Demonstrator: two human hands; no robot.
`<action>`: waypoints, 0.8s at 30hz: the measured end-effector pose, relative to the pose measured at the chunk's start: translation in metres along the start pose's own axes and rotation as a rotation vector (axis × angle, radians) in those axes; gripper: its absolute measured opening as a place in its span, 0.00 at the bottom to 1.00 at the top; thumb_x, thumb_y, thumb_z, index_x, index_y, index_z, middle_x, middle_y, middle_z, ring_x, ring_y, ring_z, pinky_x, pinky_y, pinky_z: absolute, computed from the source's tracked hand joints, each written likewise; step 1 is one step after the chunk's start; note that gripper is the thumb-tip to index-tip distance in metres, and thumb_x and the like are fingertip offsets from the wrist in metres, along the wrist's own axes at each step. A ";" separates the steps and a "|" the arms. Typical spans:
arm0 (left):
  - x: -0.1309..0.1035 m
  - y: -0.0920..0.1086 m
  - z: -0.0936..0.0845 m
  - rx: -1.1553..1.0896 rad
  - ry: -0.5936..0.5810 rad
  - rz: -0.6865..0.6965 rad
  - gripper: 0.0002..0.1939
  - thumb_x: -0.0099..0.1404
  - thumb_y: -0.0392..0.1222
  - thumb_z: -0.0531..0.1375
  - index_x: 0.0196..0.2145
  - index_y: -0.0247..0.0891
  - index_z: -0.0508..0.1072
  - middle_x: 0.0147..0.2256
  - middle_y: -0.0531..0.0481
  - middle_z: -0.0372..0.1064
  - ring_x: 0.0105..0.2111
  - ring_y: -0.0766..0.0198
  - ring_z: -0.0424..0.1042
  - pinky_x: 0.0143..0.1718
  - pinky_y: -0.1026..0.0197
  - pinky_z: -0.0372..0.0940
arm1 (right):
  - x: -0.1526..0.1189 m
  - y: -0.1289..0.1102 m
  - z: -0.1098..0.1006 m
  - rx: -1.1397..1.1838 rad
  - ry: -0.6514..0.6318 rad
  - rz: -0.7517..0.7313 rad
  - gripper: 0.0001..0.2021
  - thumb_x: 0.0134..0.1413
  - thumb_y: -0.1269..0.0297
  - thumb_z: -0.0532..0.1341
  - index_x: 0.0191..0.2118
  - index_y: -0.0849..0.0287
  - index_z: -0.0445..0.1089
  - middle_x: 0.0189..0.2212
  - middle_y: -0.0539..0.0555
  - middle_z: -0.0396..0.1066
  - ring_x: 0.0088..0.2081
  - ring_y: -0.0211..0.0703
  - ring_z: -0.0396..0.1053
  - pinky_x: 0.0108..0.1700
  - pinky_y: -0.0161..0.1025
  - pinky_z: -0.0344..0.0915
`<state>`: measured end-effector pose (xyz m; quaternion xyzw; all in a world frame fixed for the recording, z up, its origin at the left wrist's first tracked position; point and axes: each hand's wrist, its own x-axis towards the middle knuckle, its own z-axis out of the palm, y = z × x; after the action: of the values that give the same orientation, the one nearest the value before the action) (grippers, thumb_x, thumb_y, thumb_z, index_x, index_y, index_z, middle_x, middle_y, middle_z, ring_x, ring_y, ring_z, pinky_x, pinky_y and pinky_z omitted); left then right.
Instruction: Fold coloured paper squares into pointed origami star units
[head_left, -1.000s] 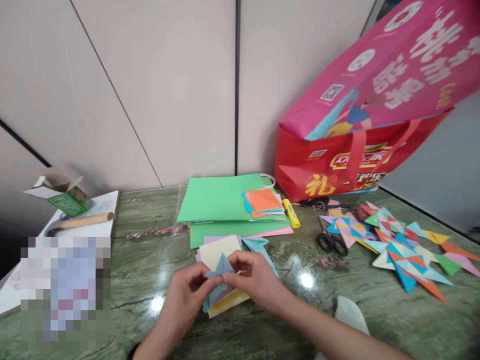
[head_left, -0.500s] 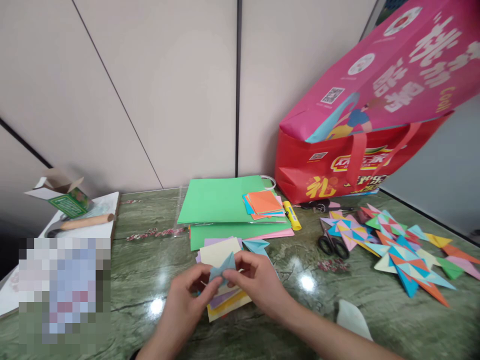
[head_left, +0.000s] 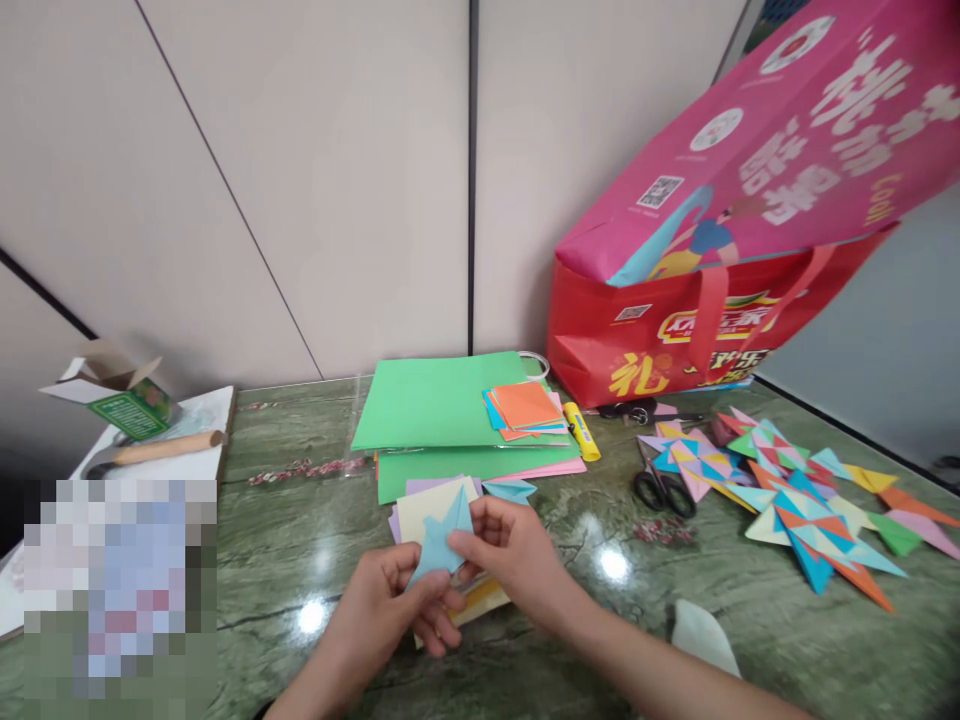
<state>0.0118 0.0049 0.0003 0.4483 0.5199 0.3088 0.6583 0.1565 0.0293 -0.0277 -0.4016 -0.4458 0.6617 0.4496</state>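
A light-blue folded paper piece with pointed corners is held between both hands, above a pile of coloured paper squares. My left hand pinches its lower left corner between thumb and fingers. On its right edge, my right hand closes thumb and fingertips. The pile below has a cream square on top, with purple and yellow sheets showing at its sides. Just behind my right hand lies another light-blue folded piece; my fingers hide part of it.
Green paper sheets lie behind, topped by small orange squares, beside a yellow glue stick. Black-handled scissors and folded paper stars are at right. A red bag stands behind; a wooden-handled tool lies left.
The light-blue paper is turned flatter toward me and shows more of its face. My left fingers have spread beneath it, and the view has shifted slightly.
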 end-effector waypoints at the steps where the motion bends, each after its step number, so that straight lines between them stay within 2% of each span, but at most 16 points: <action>1: -0.001 0.000 0.000 -0.030 -0.005 -0.012 0.18 0.47 0.51 0.66 0.24 0.32 0.69 0.20 0.48 0.75 0.17 0.64 0.73 0.19 0.65 0.67 | 0.000 -0.001 0.000 0.027 0.031 -0.003 0.17 0.36 0.59 0.67 0.30 0.61 0.62 0.21 0.45 0.65 0.19 0.33 0.66 0.22 0.32 0.67; 4: -0.004 -0.002 -0.002 -0.122 -0.055 -0.021 0.16 0.50 0.47 0.66 0.30 0.32 0.70 0.27 0.44 0.77 0.24 0.61 0.76 0.27 0.61 0.71 | 0.001 -0.004 -0.002 0.071 0.101 -0.044 0.18 0.34 0.64 0.68 0.30 0.58 0.58 0.21 0.42 0.63 0.19 0.33 0.65 0.20 0.31 0.65; 8: -0.005 -0.005 -0.004 -0.228 -0.111 -0.009 0.14 0.55 0.43 0.64 0.36 0.31 0.71 0.33 0.41 0.77 0.31 0.61 0.76 0.34 0.60 0.71 | 0.000 -0.007 -0.003 -0.110 0.064 -0.124 0.08 0.41 0.67 0.64 0.24 0.61 0.62 0.20 0.44 0.62 0.20 0.32 0.64 0.23 0.30 0.63; 10: -0.004 -0.005 -0.004 -0.239 -0.090 -0.005 0.13 0.56 0.42 0.63 0.36 0.31 0.70 0.34 0.40 0.77 0.32 0.60 0.76 0.34 0.59 0.71 | 0.000 -0.008 -0.003 -0.178 0.025 -0.119 0.05 0.41 0.69 0.62 0.28 0.62 0.67 0.24 0.47 0.65 0.22 0.31 0.64 0.24 0.30 0.62; 12: -0.003 -0.005 -0.004 -0.222 -0.056 -0.006 0.12 0.55 0.42 0.64 0.33 0.32 0.70 0.33 0.40 0.77 0.32 0.59 0.76 0.33 0.57 0.71 | -0.001 -0.007 -0.003 -0.196 -0.006 -0.097 0.08 0.40 0.72 0.62 0.32 0.62 0.69 0.26 0.48 0.66 0.23 0.31 0.63 0.24 0.30 0.61; 18: 0.001 -0.006 -0.003 -0.106 -0.004 -0.064 0.15 0.50 0.48 0.65 0.23 0.35 0.66 0.24 0.44 0.77 0.22 0.60 0.76 0.24 0.61 0.70 | -0.001 -0.004 -0.002 -0.164 0.011 -0.075 0.07 0.39 0.70 0.62 0.30 0.62 0.70 0.18 0.45 0.64 0.21 0.33 0.64 0.26 0.31 0.61; 21: 0.003 -0.007 -0.003 -0.050 0.010 -0.030 0.16 0.49 0.50 0.65 0.24 0.35 0.66 0.23 0.45 0.77 0.22 0.59 0.76 0.24 0.61 0.70 | 0.003 -0.007 -0.006 -0.232 0.074 -0.111 0.07 0.40 0.69 0.61 0.30 0.62 0.70 0.18 0.46 0.64 0.20 0.34 0.64 0.25 0.32 0.61; 24: 0.006 -0.011 -0.007 0.106 0.113 0.120 0.12 0.52 0.47 0.62 0.25 0.36 0.69 0.23 0.46 0.77 0.24 0.59 0.76 0.27 0.59 0.70 | 0.011 -0.016 -0.019 -0.325 0.201 -0.166 0.06 0.44 0.67 0.58 0.31 0.61 0.69 0.19 0.47 0.66 0.22 0.36 0.65 0.25 0.32 0.61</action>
<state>0.0056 0.0074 -0.0122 0.4948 0.5441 0.3445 0.5835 0.1752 0.0473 -0.0190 -0.4947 -0.5314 0.4983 0.4739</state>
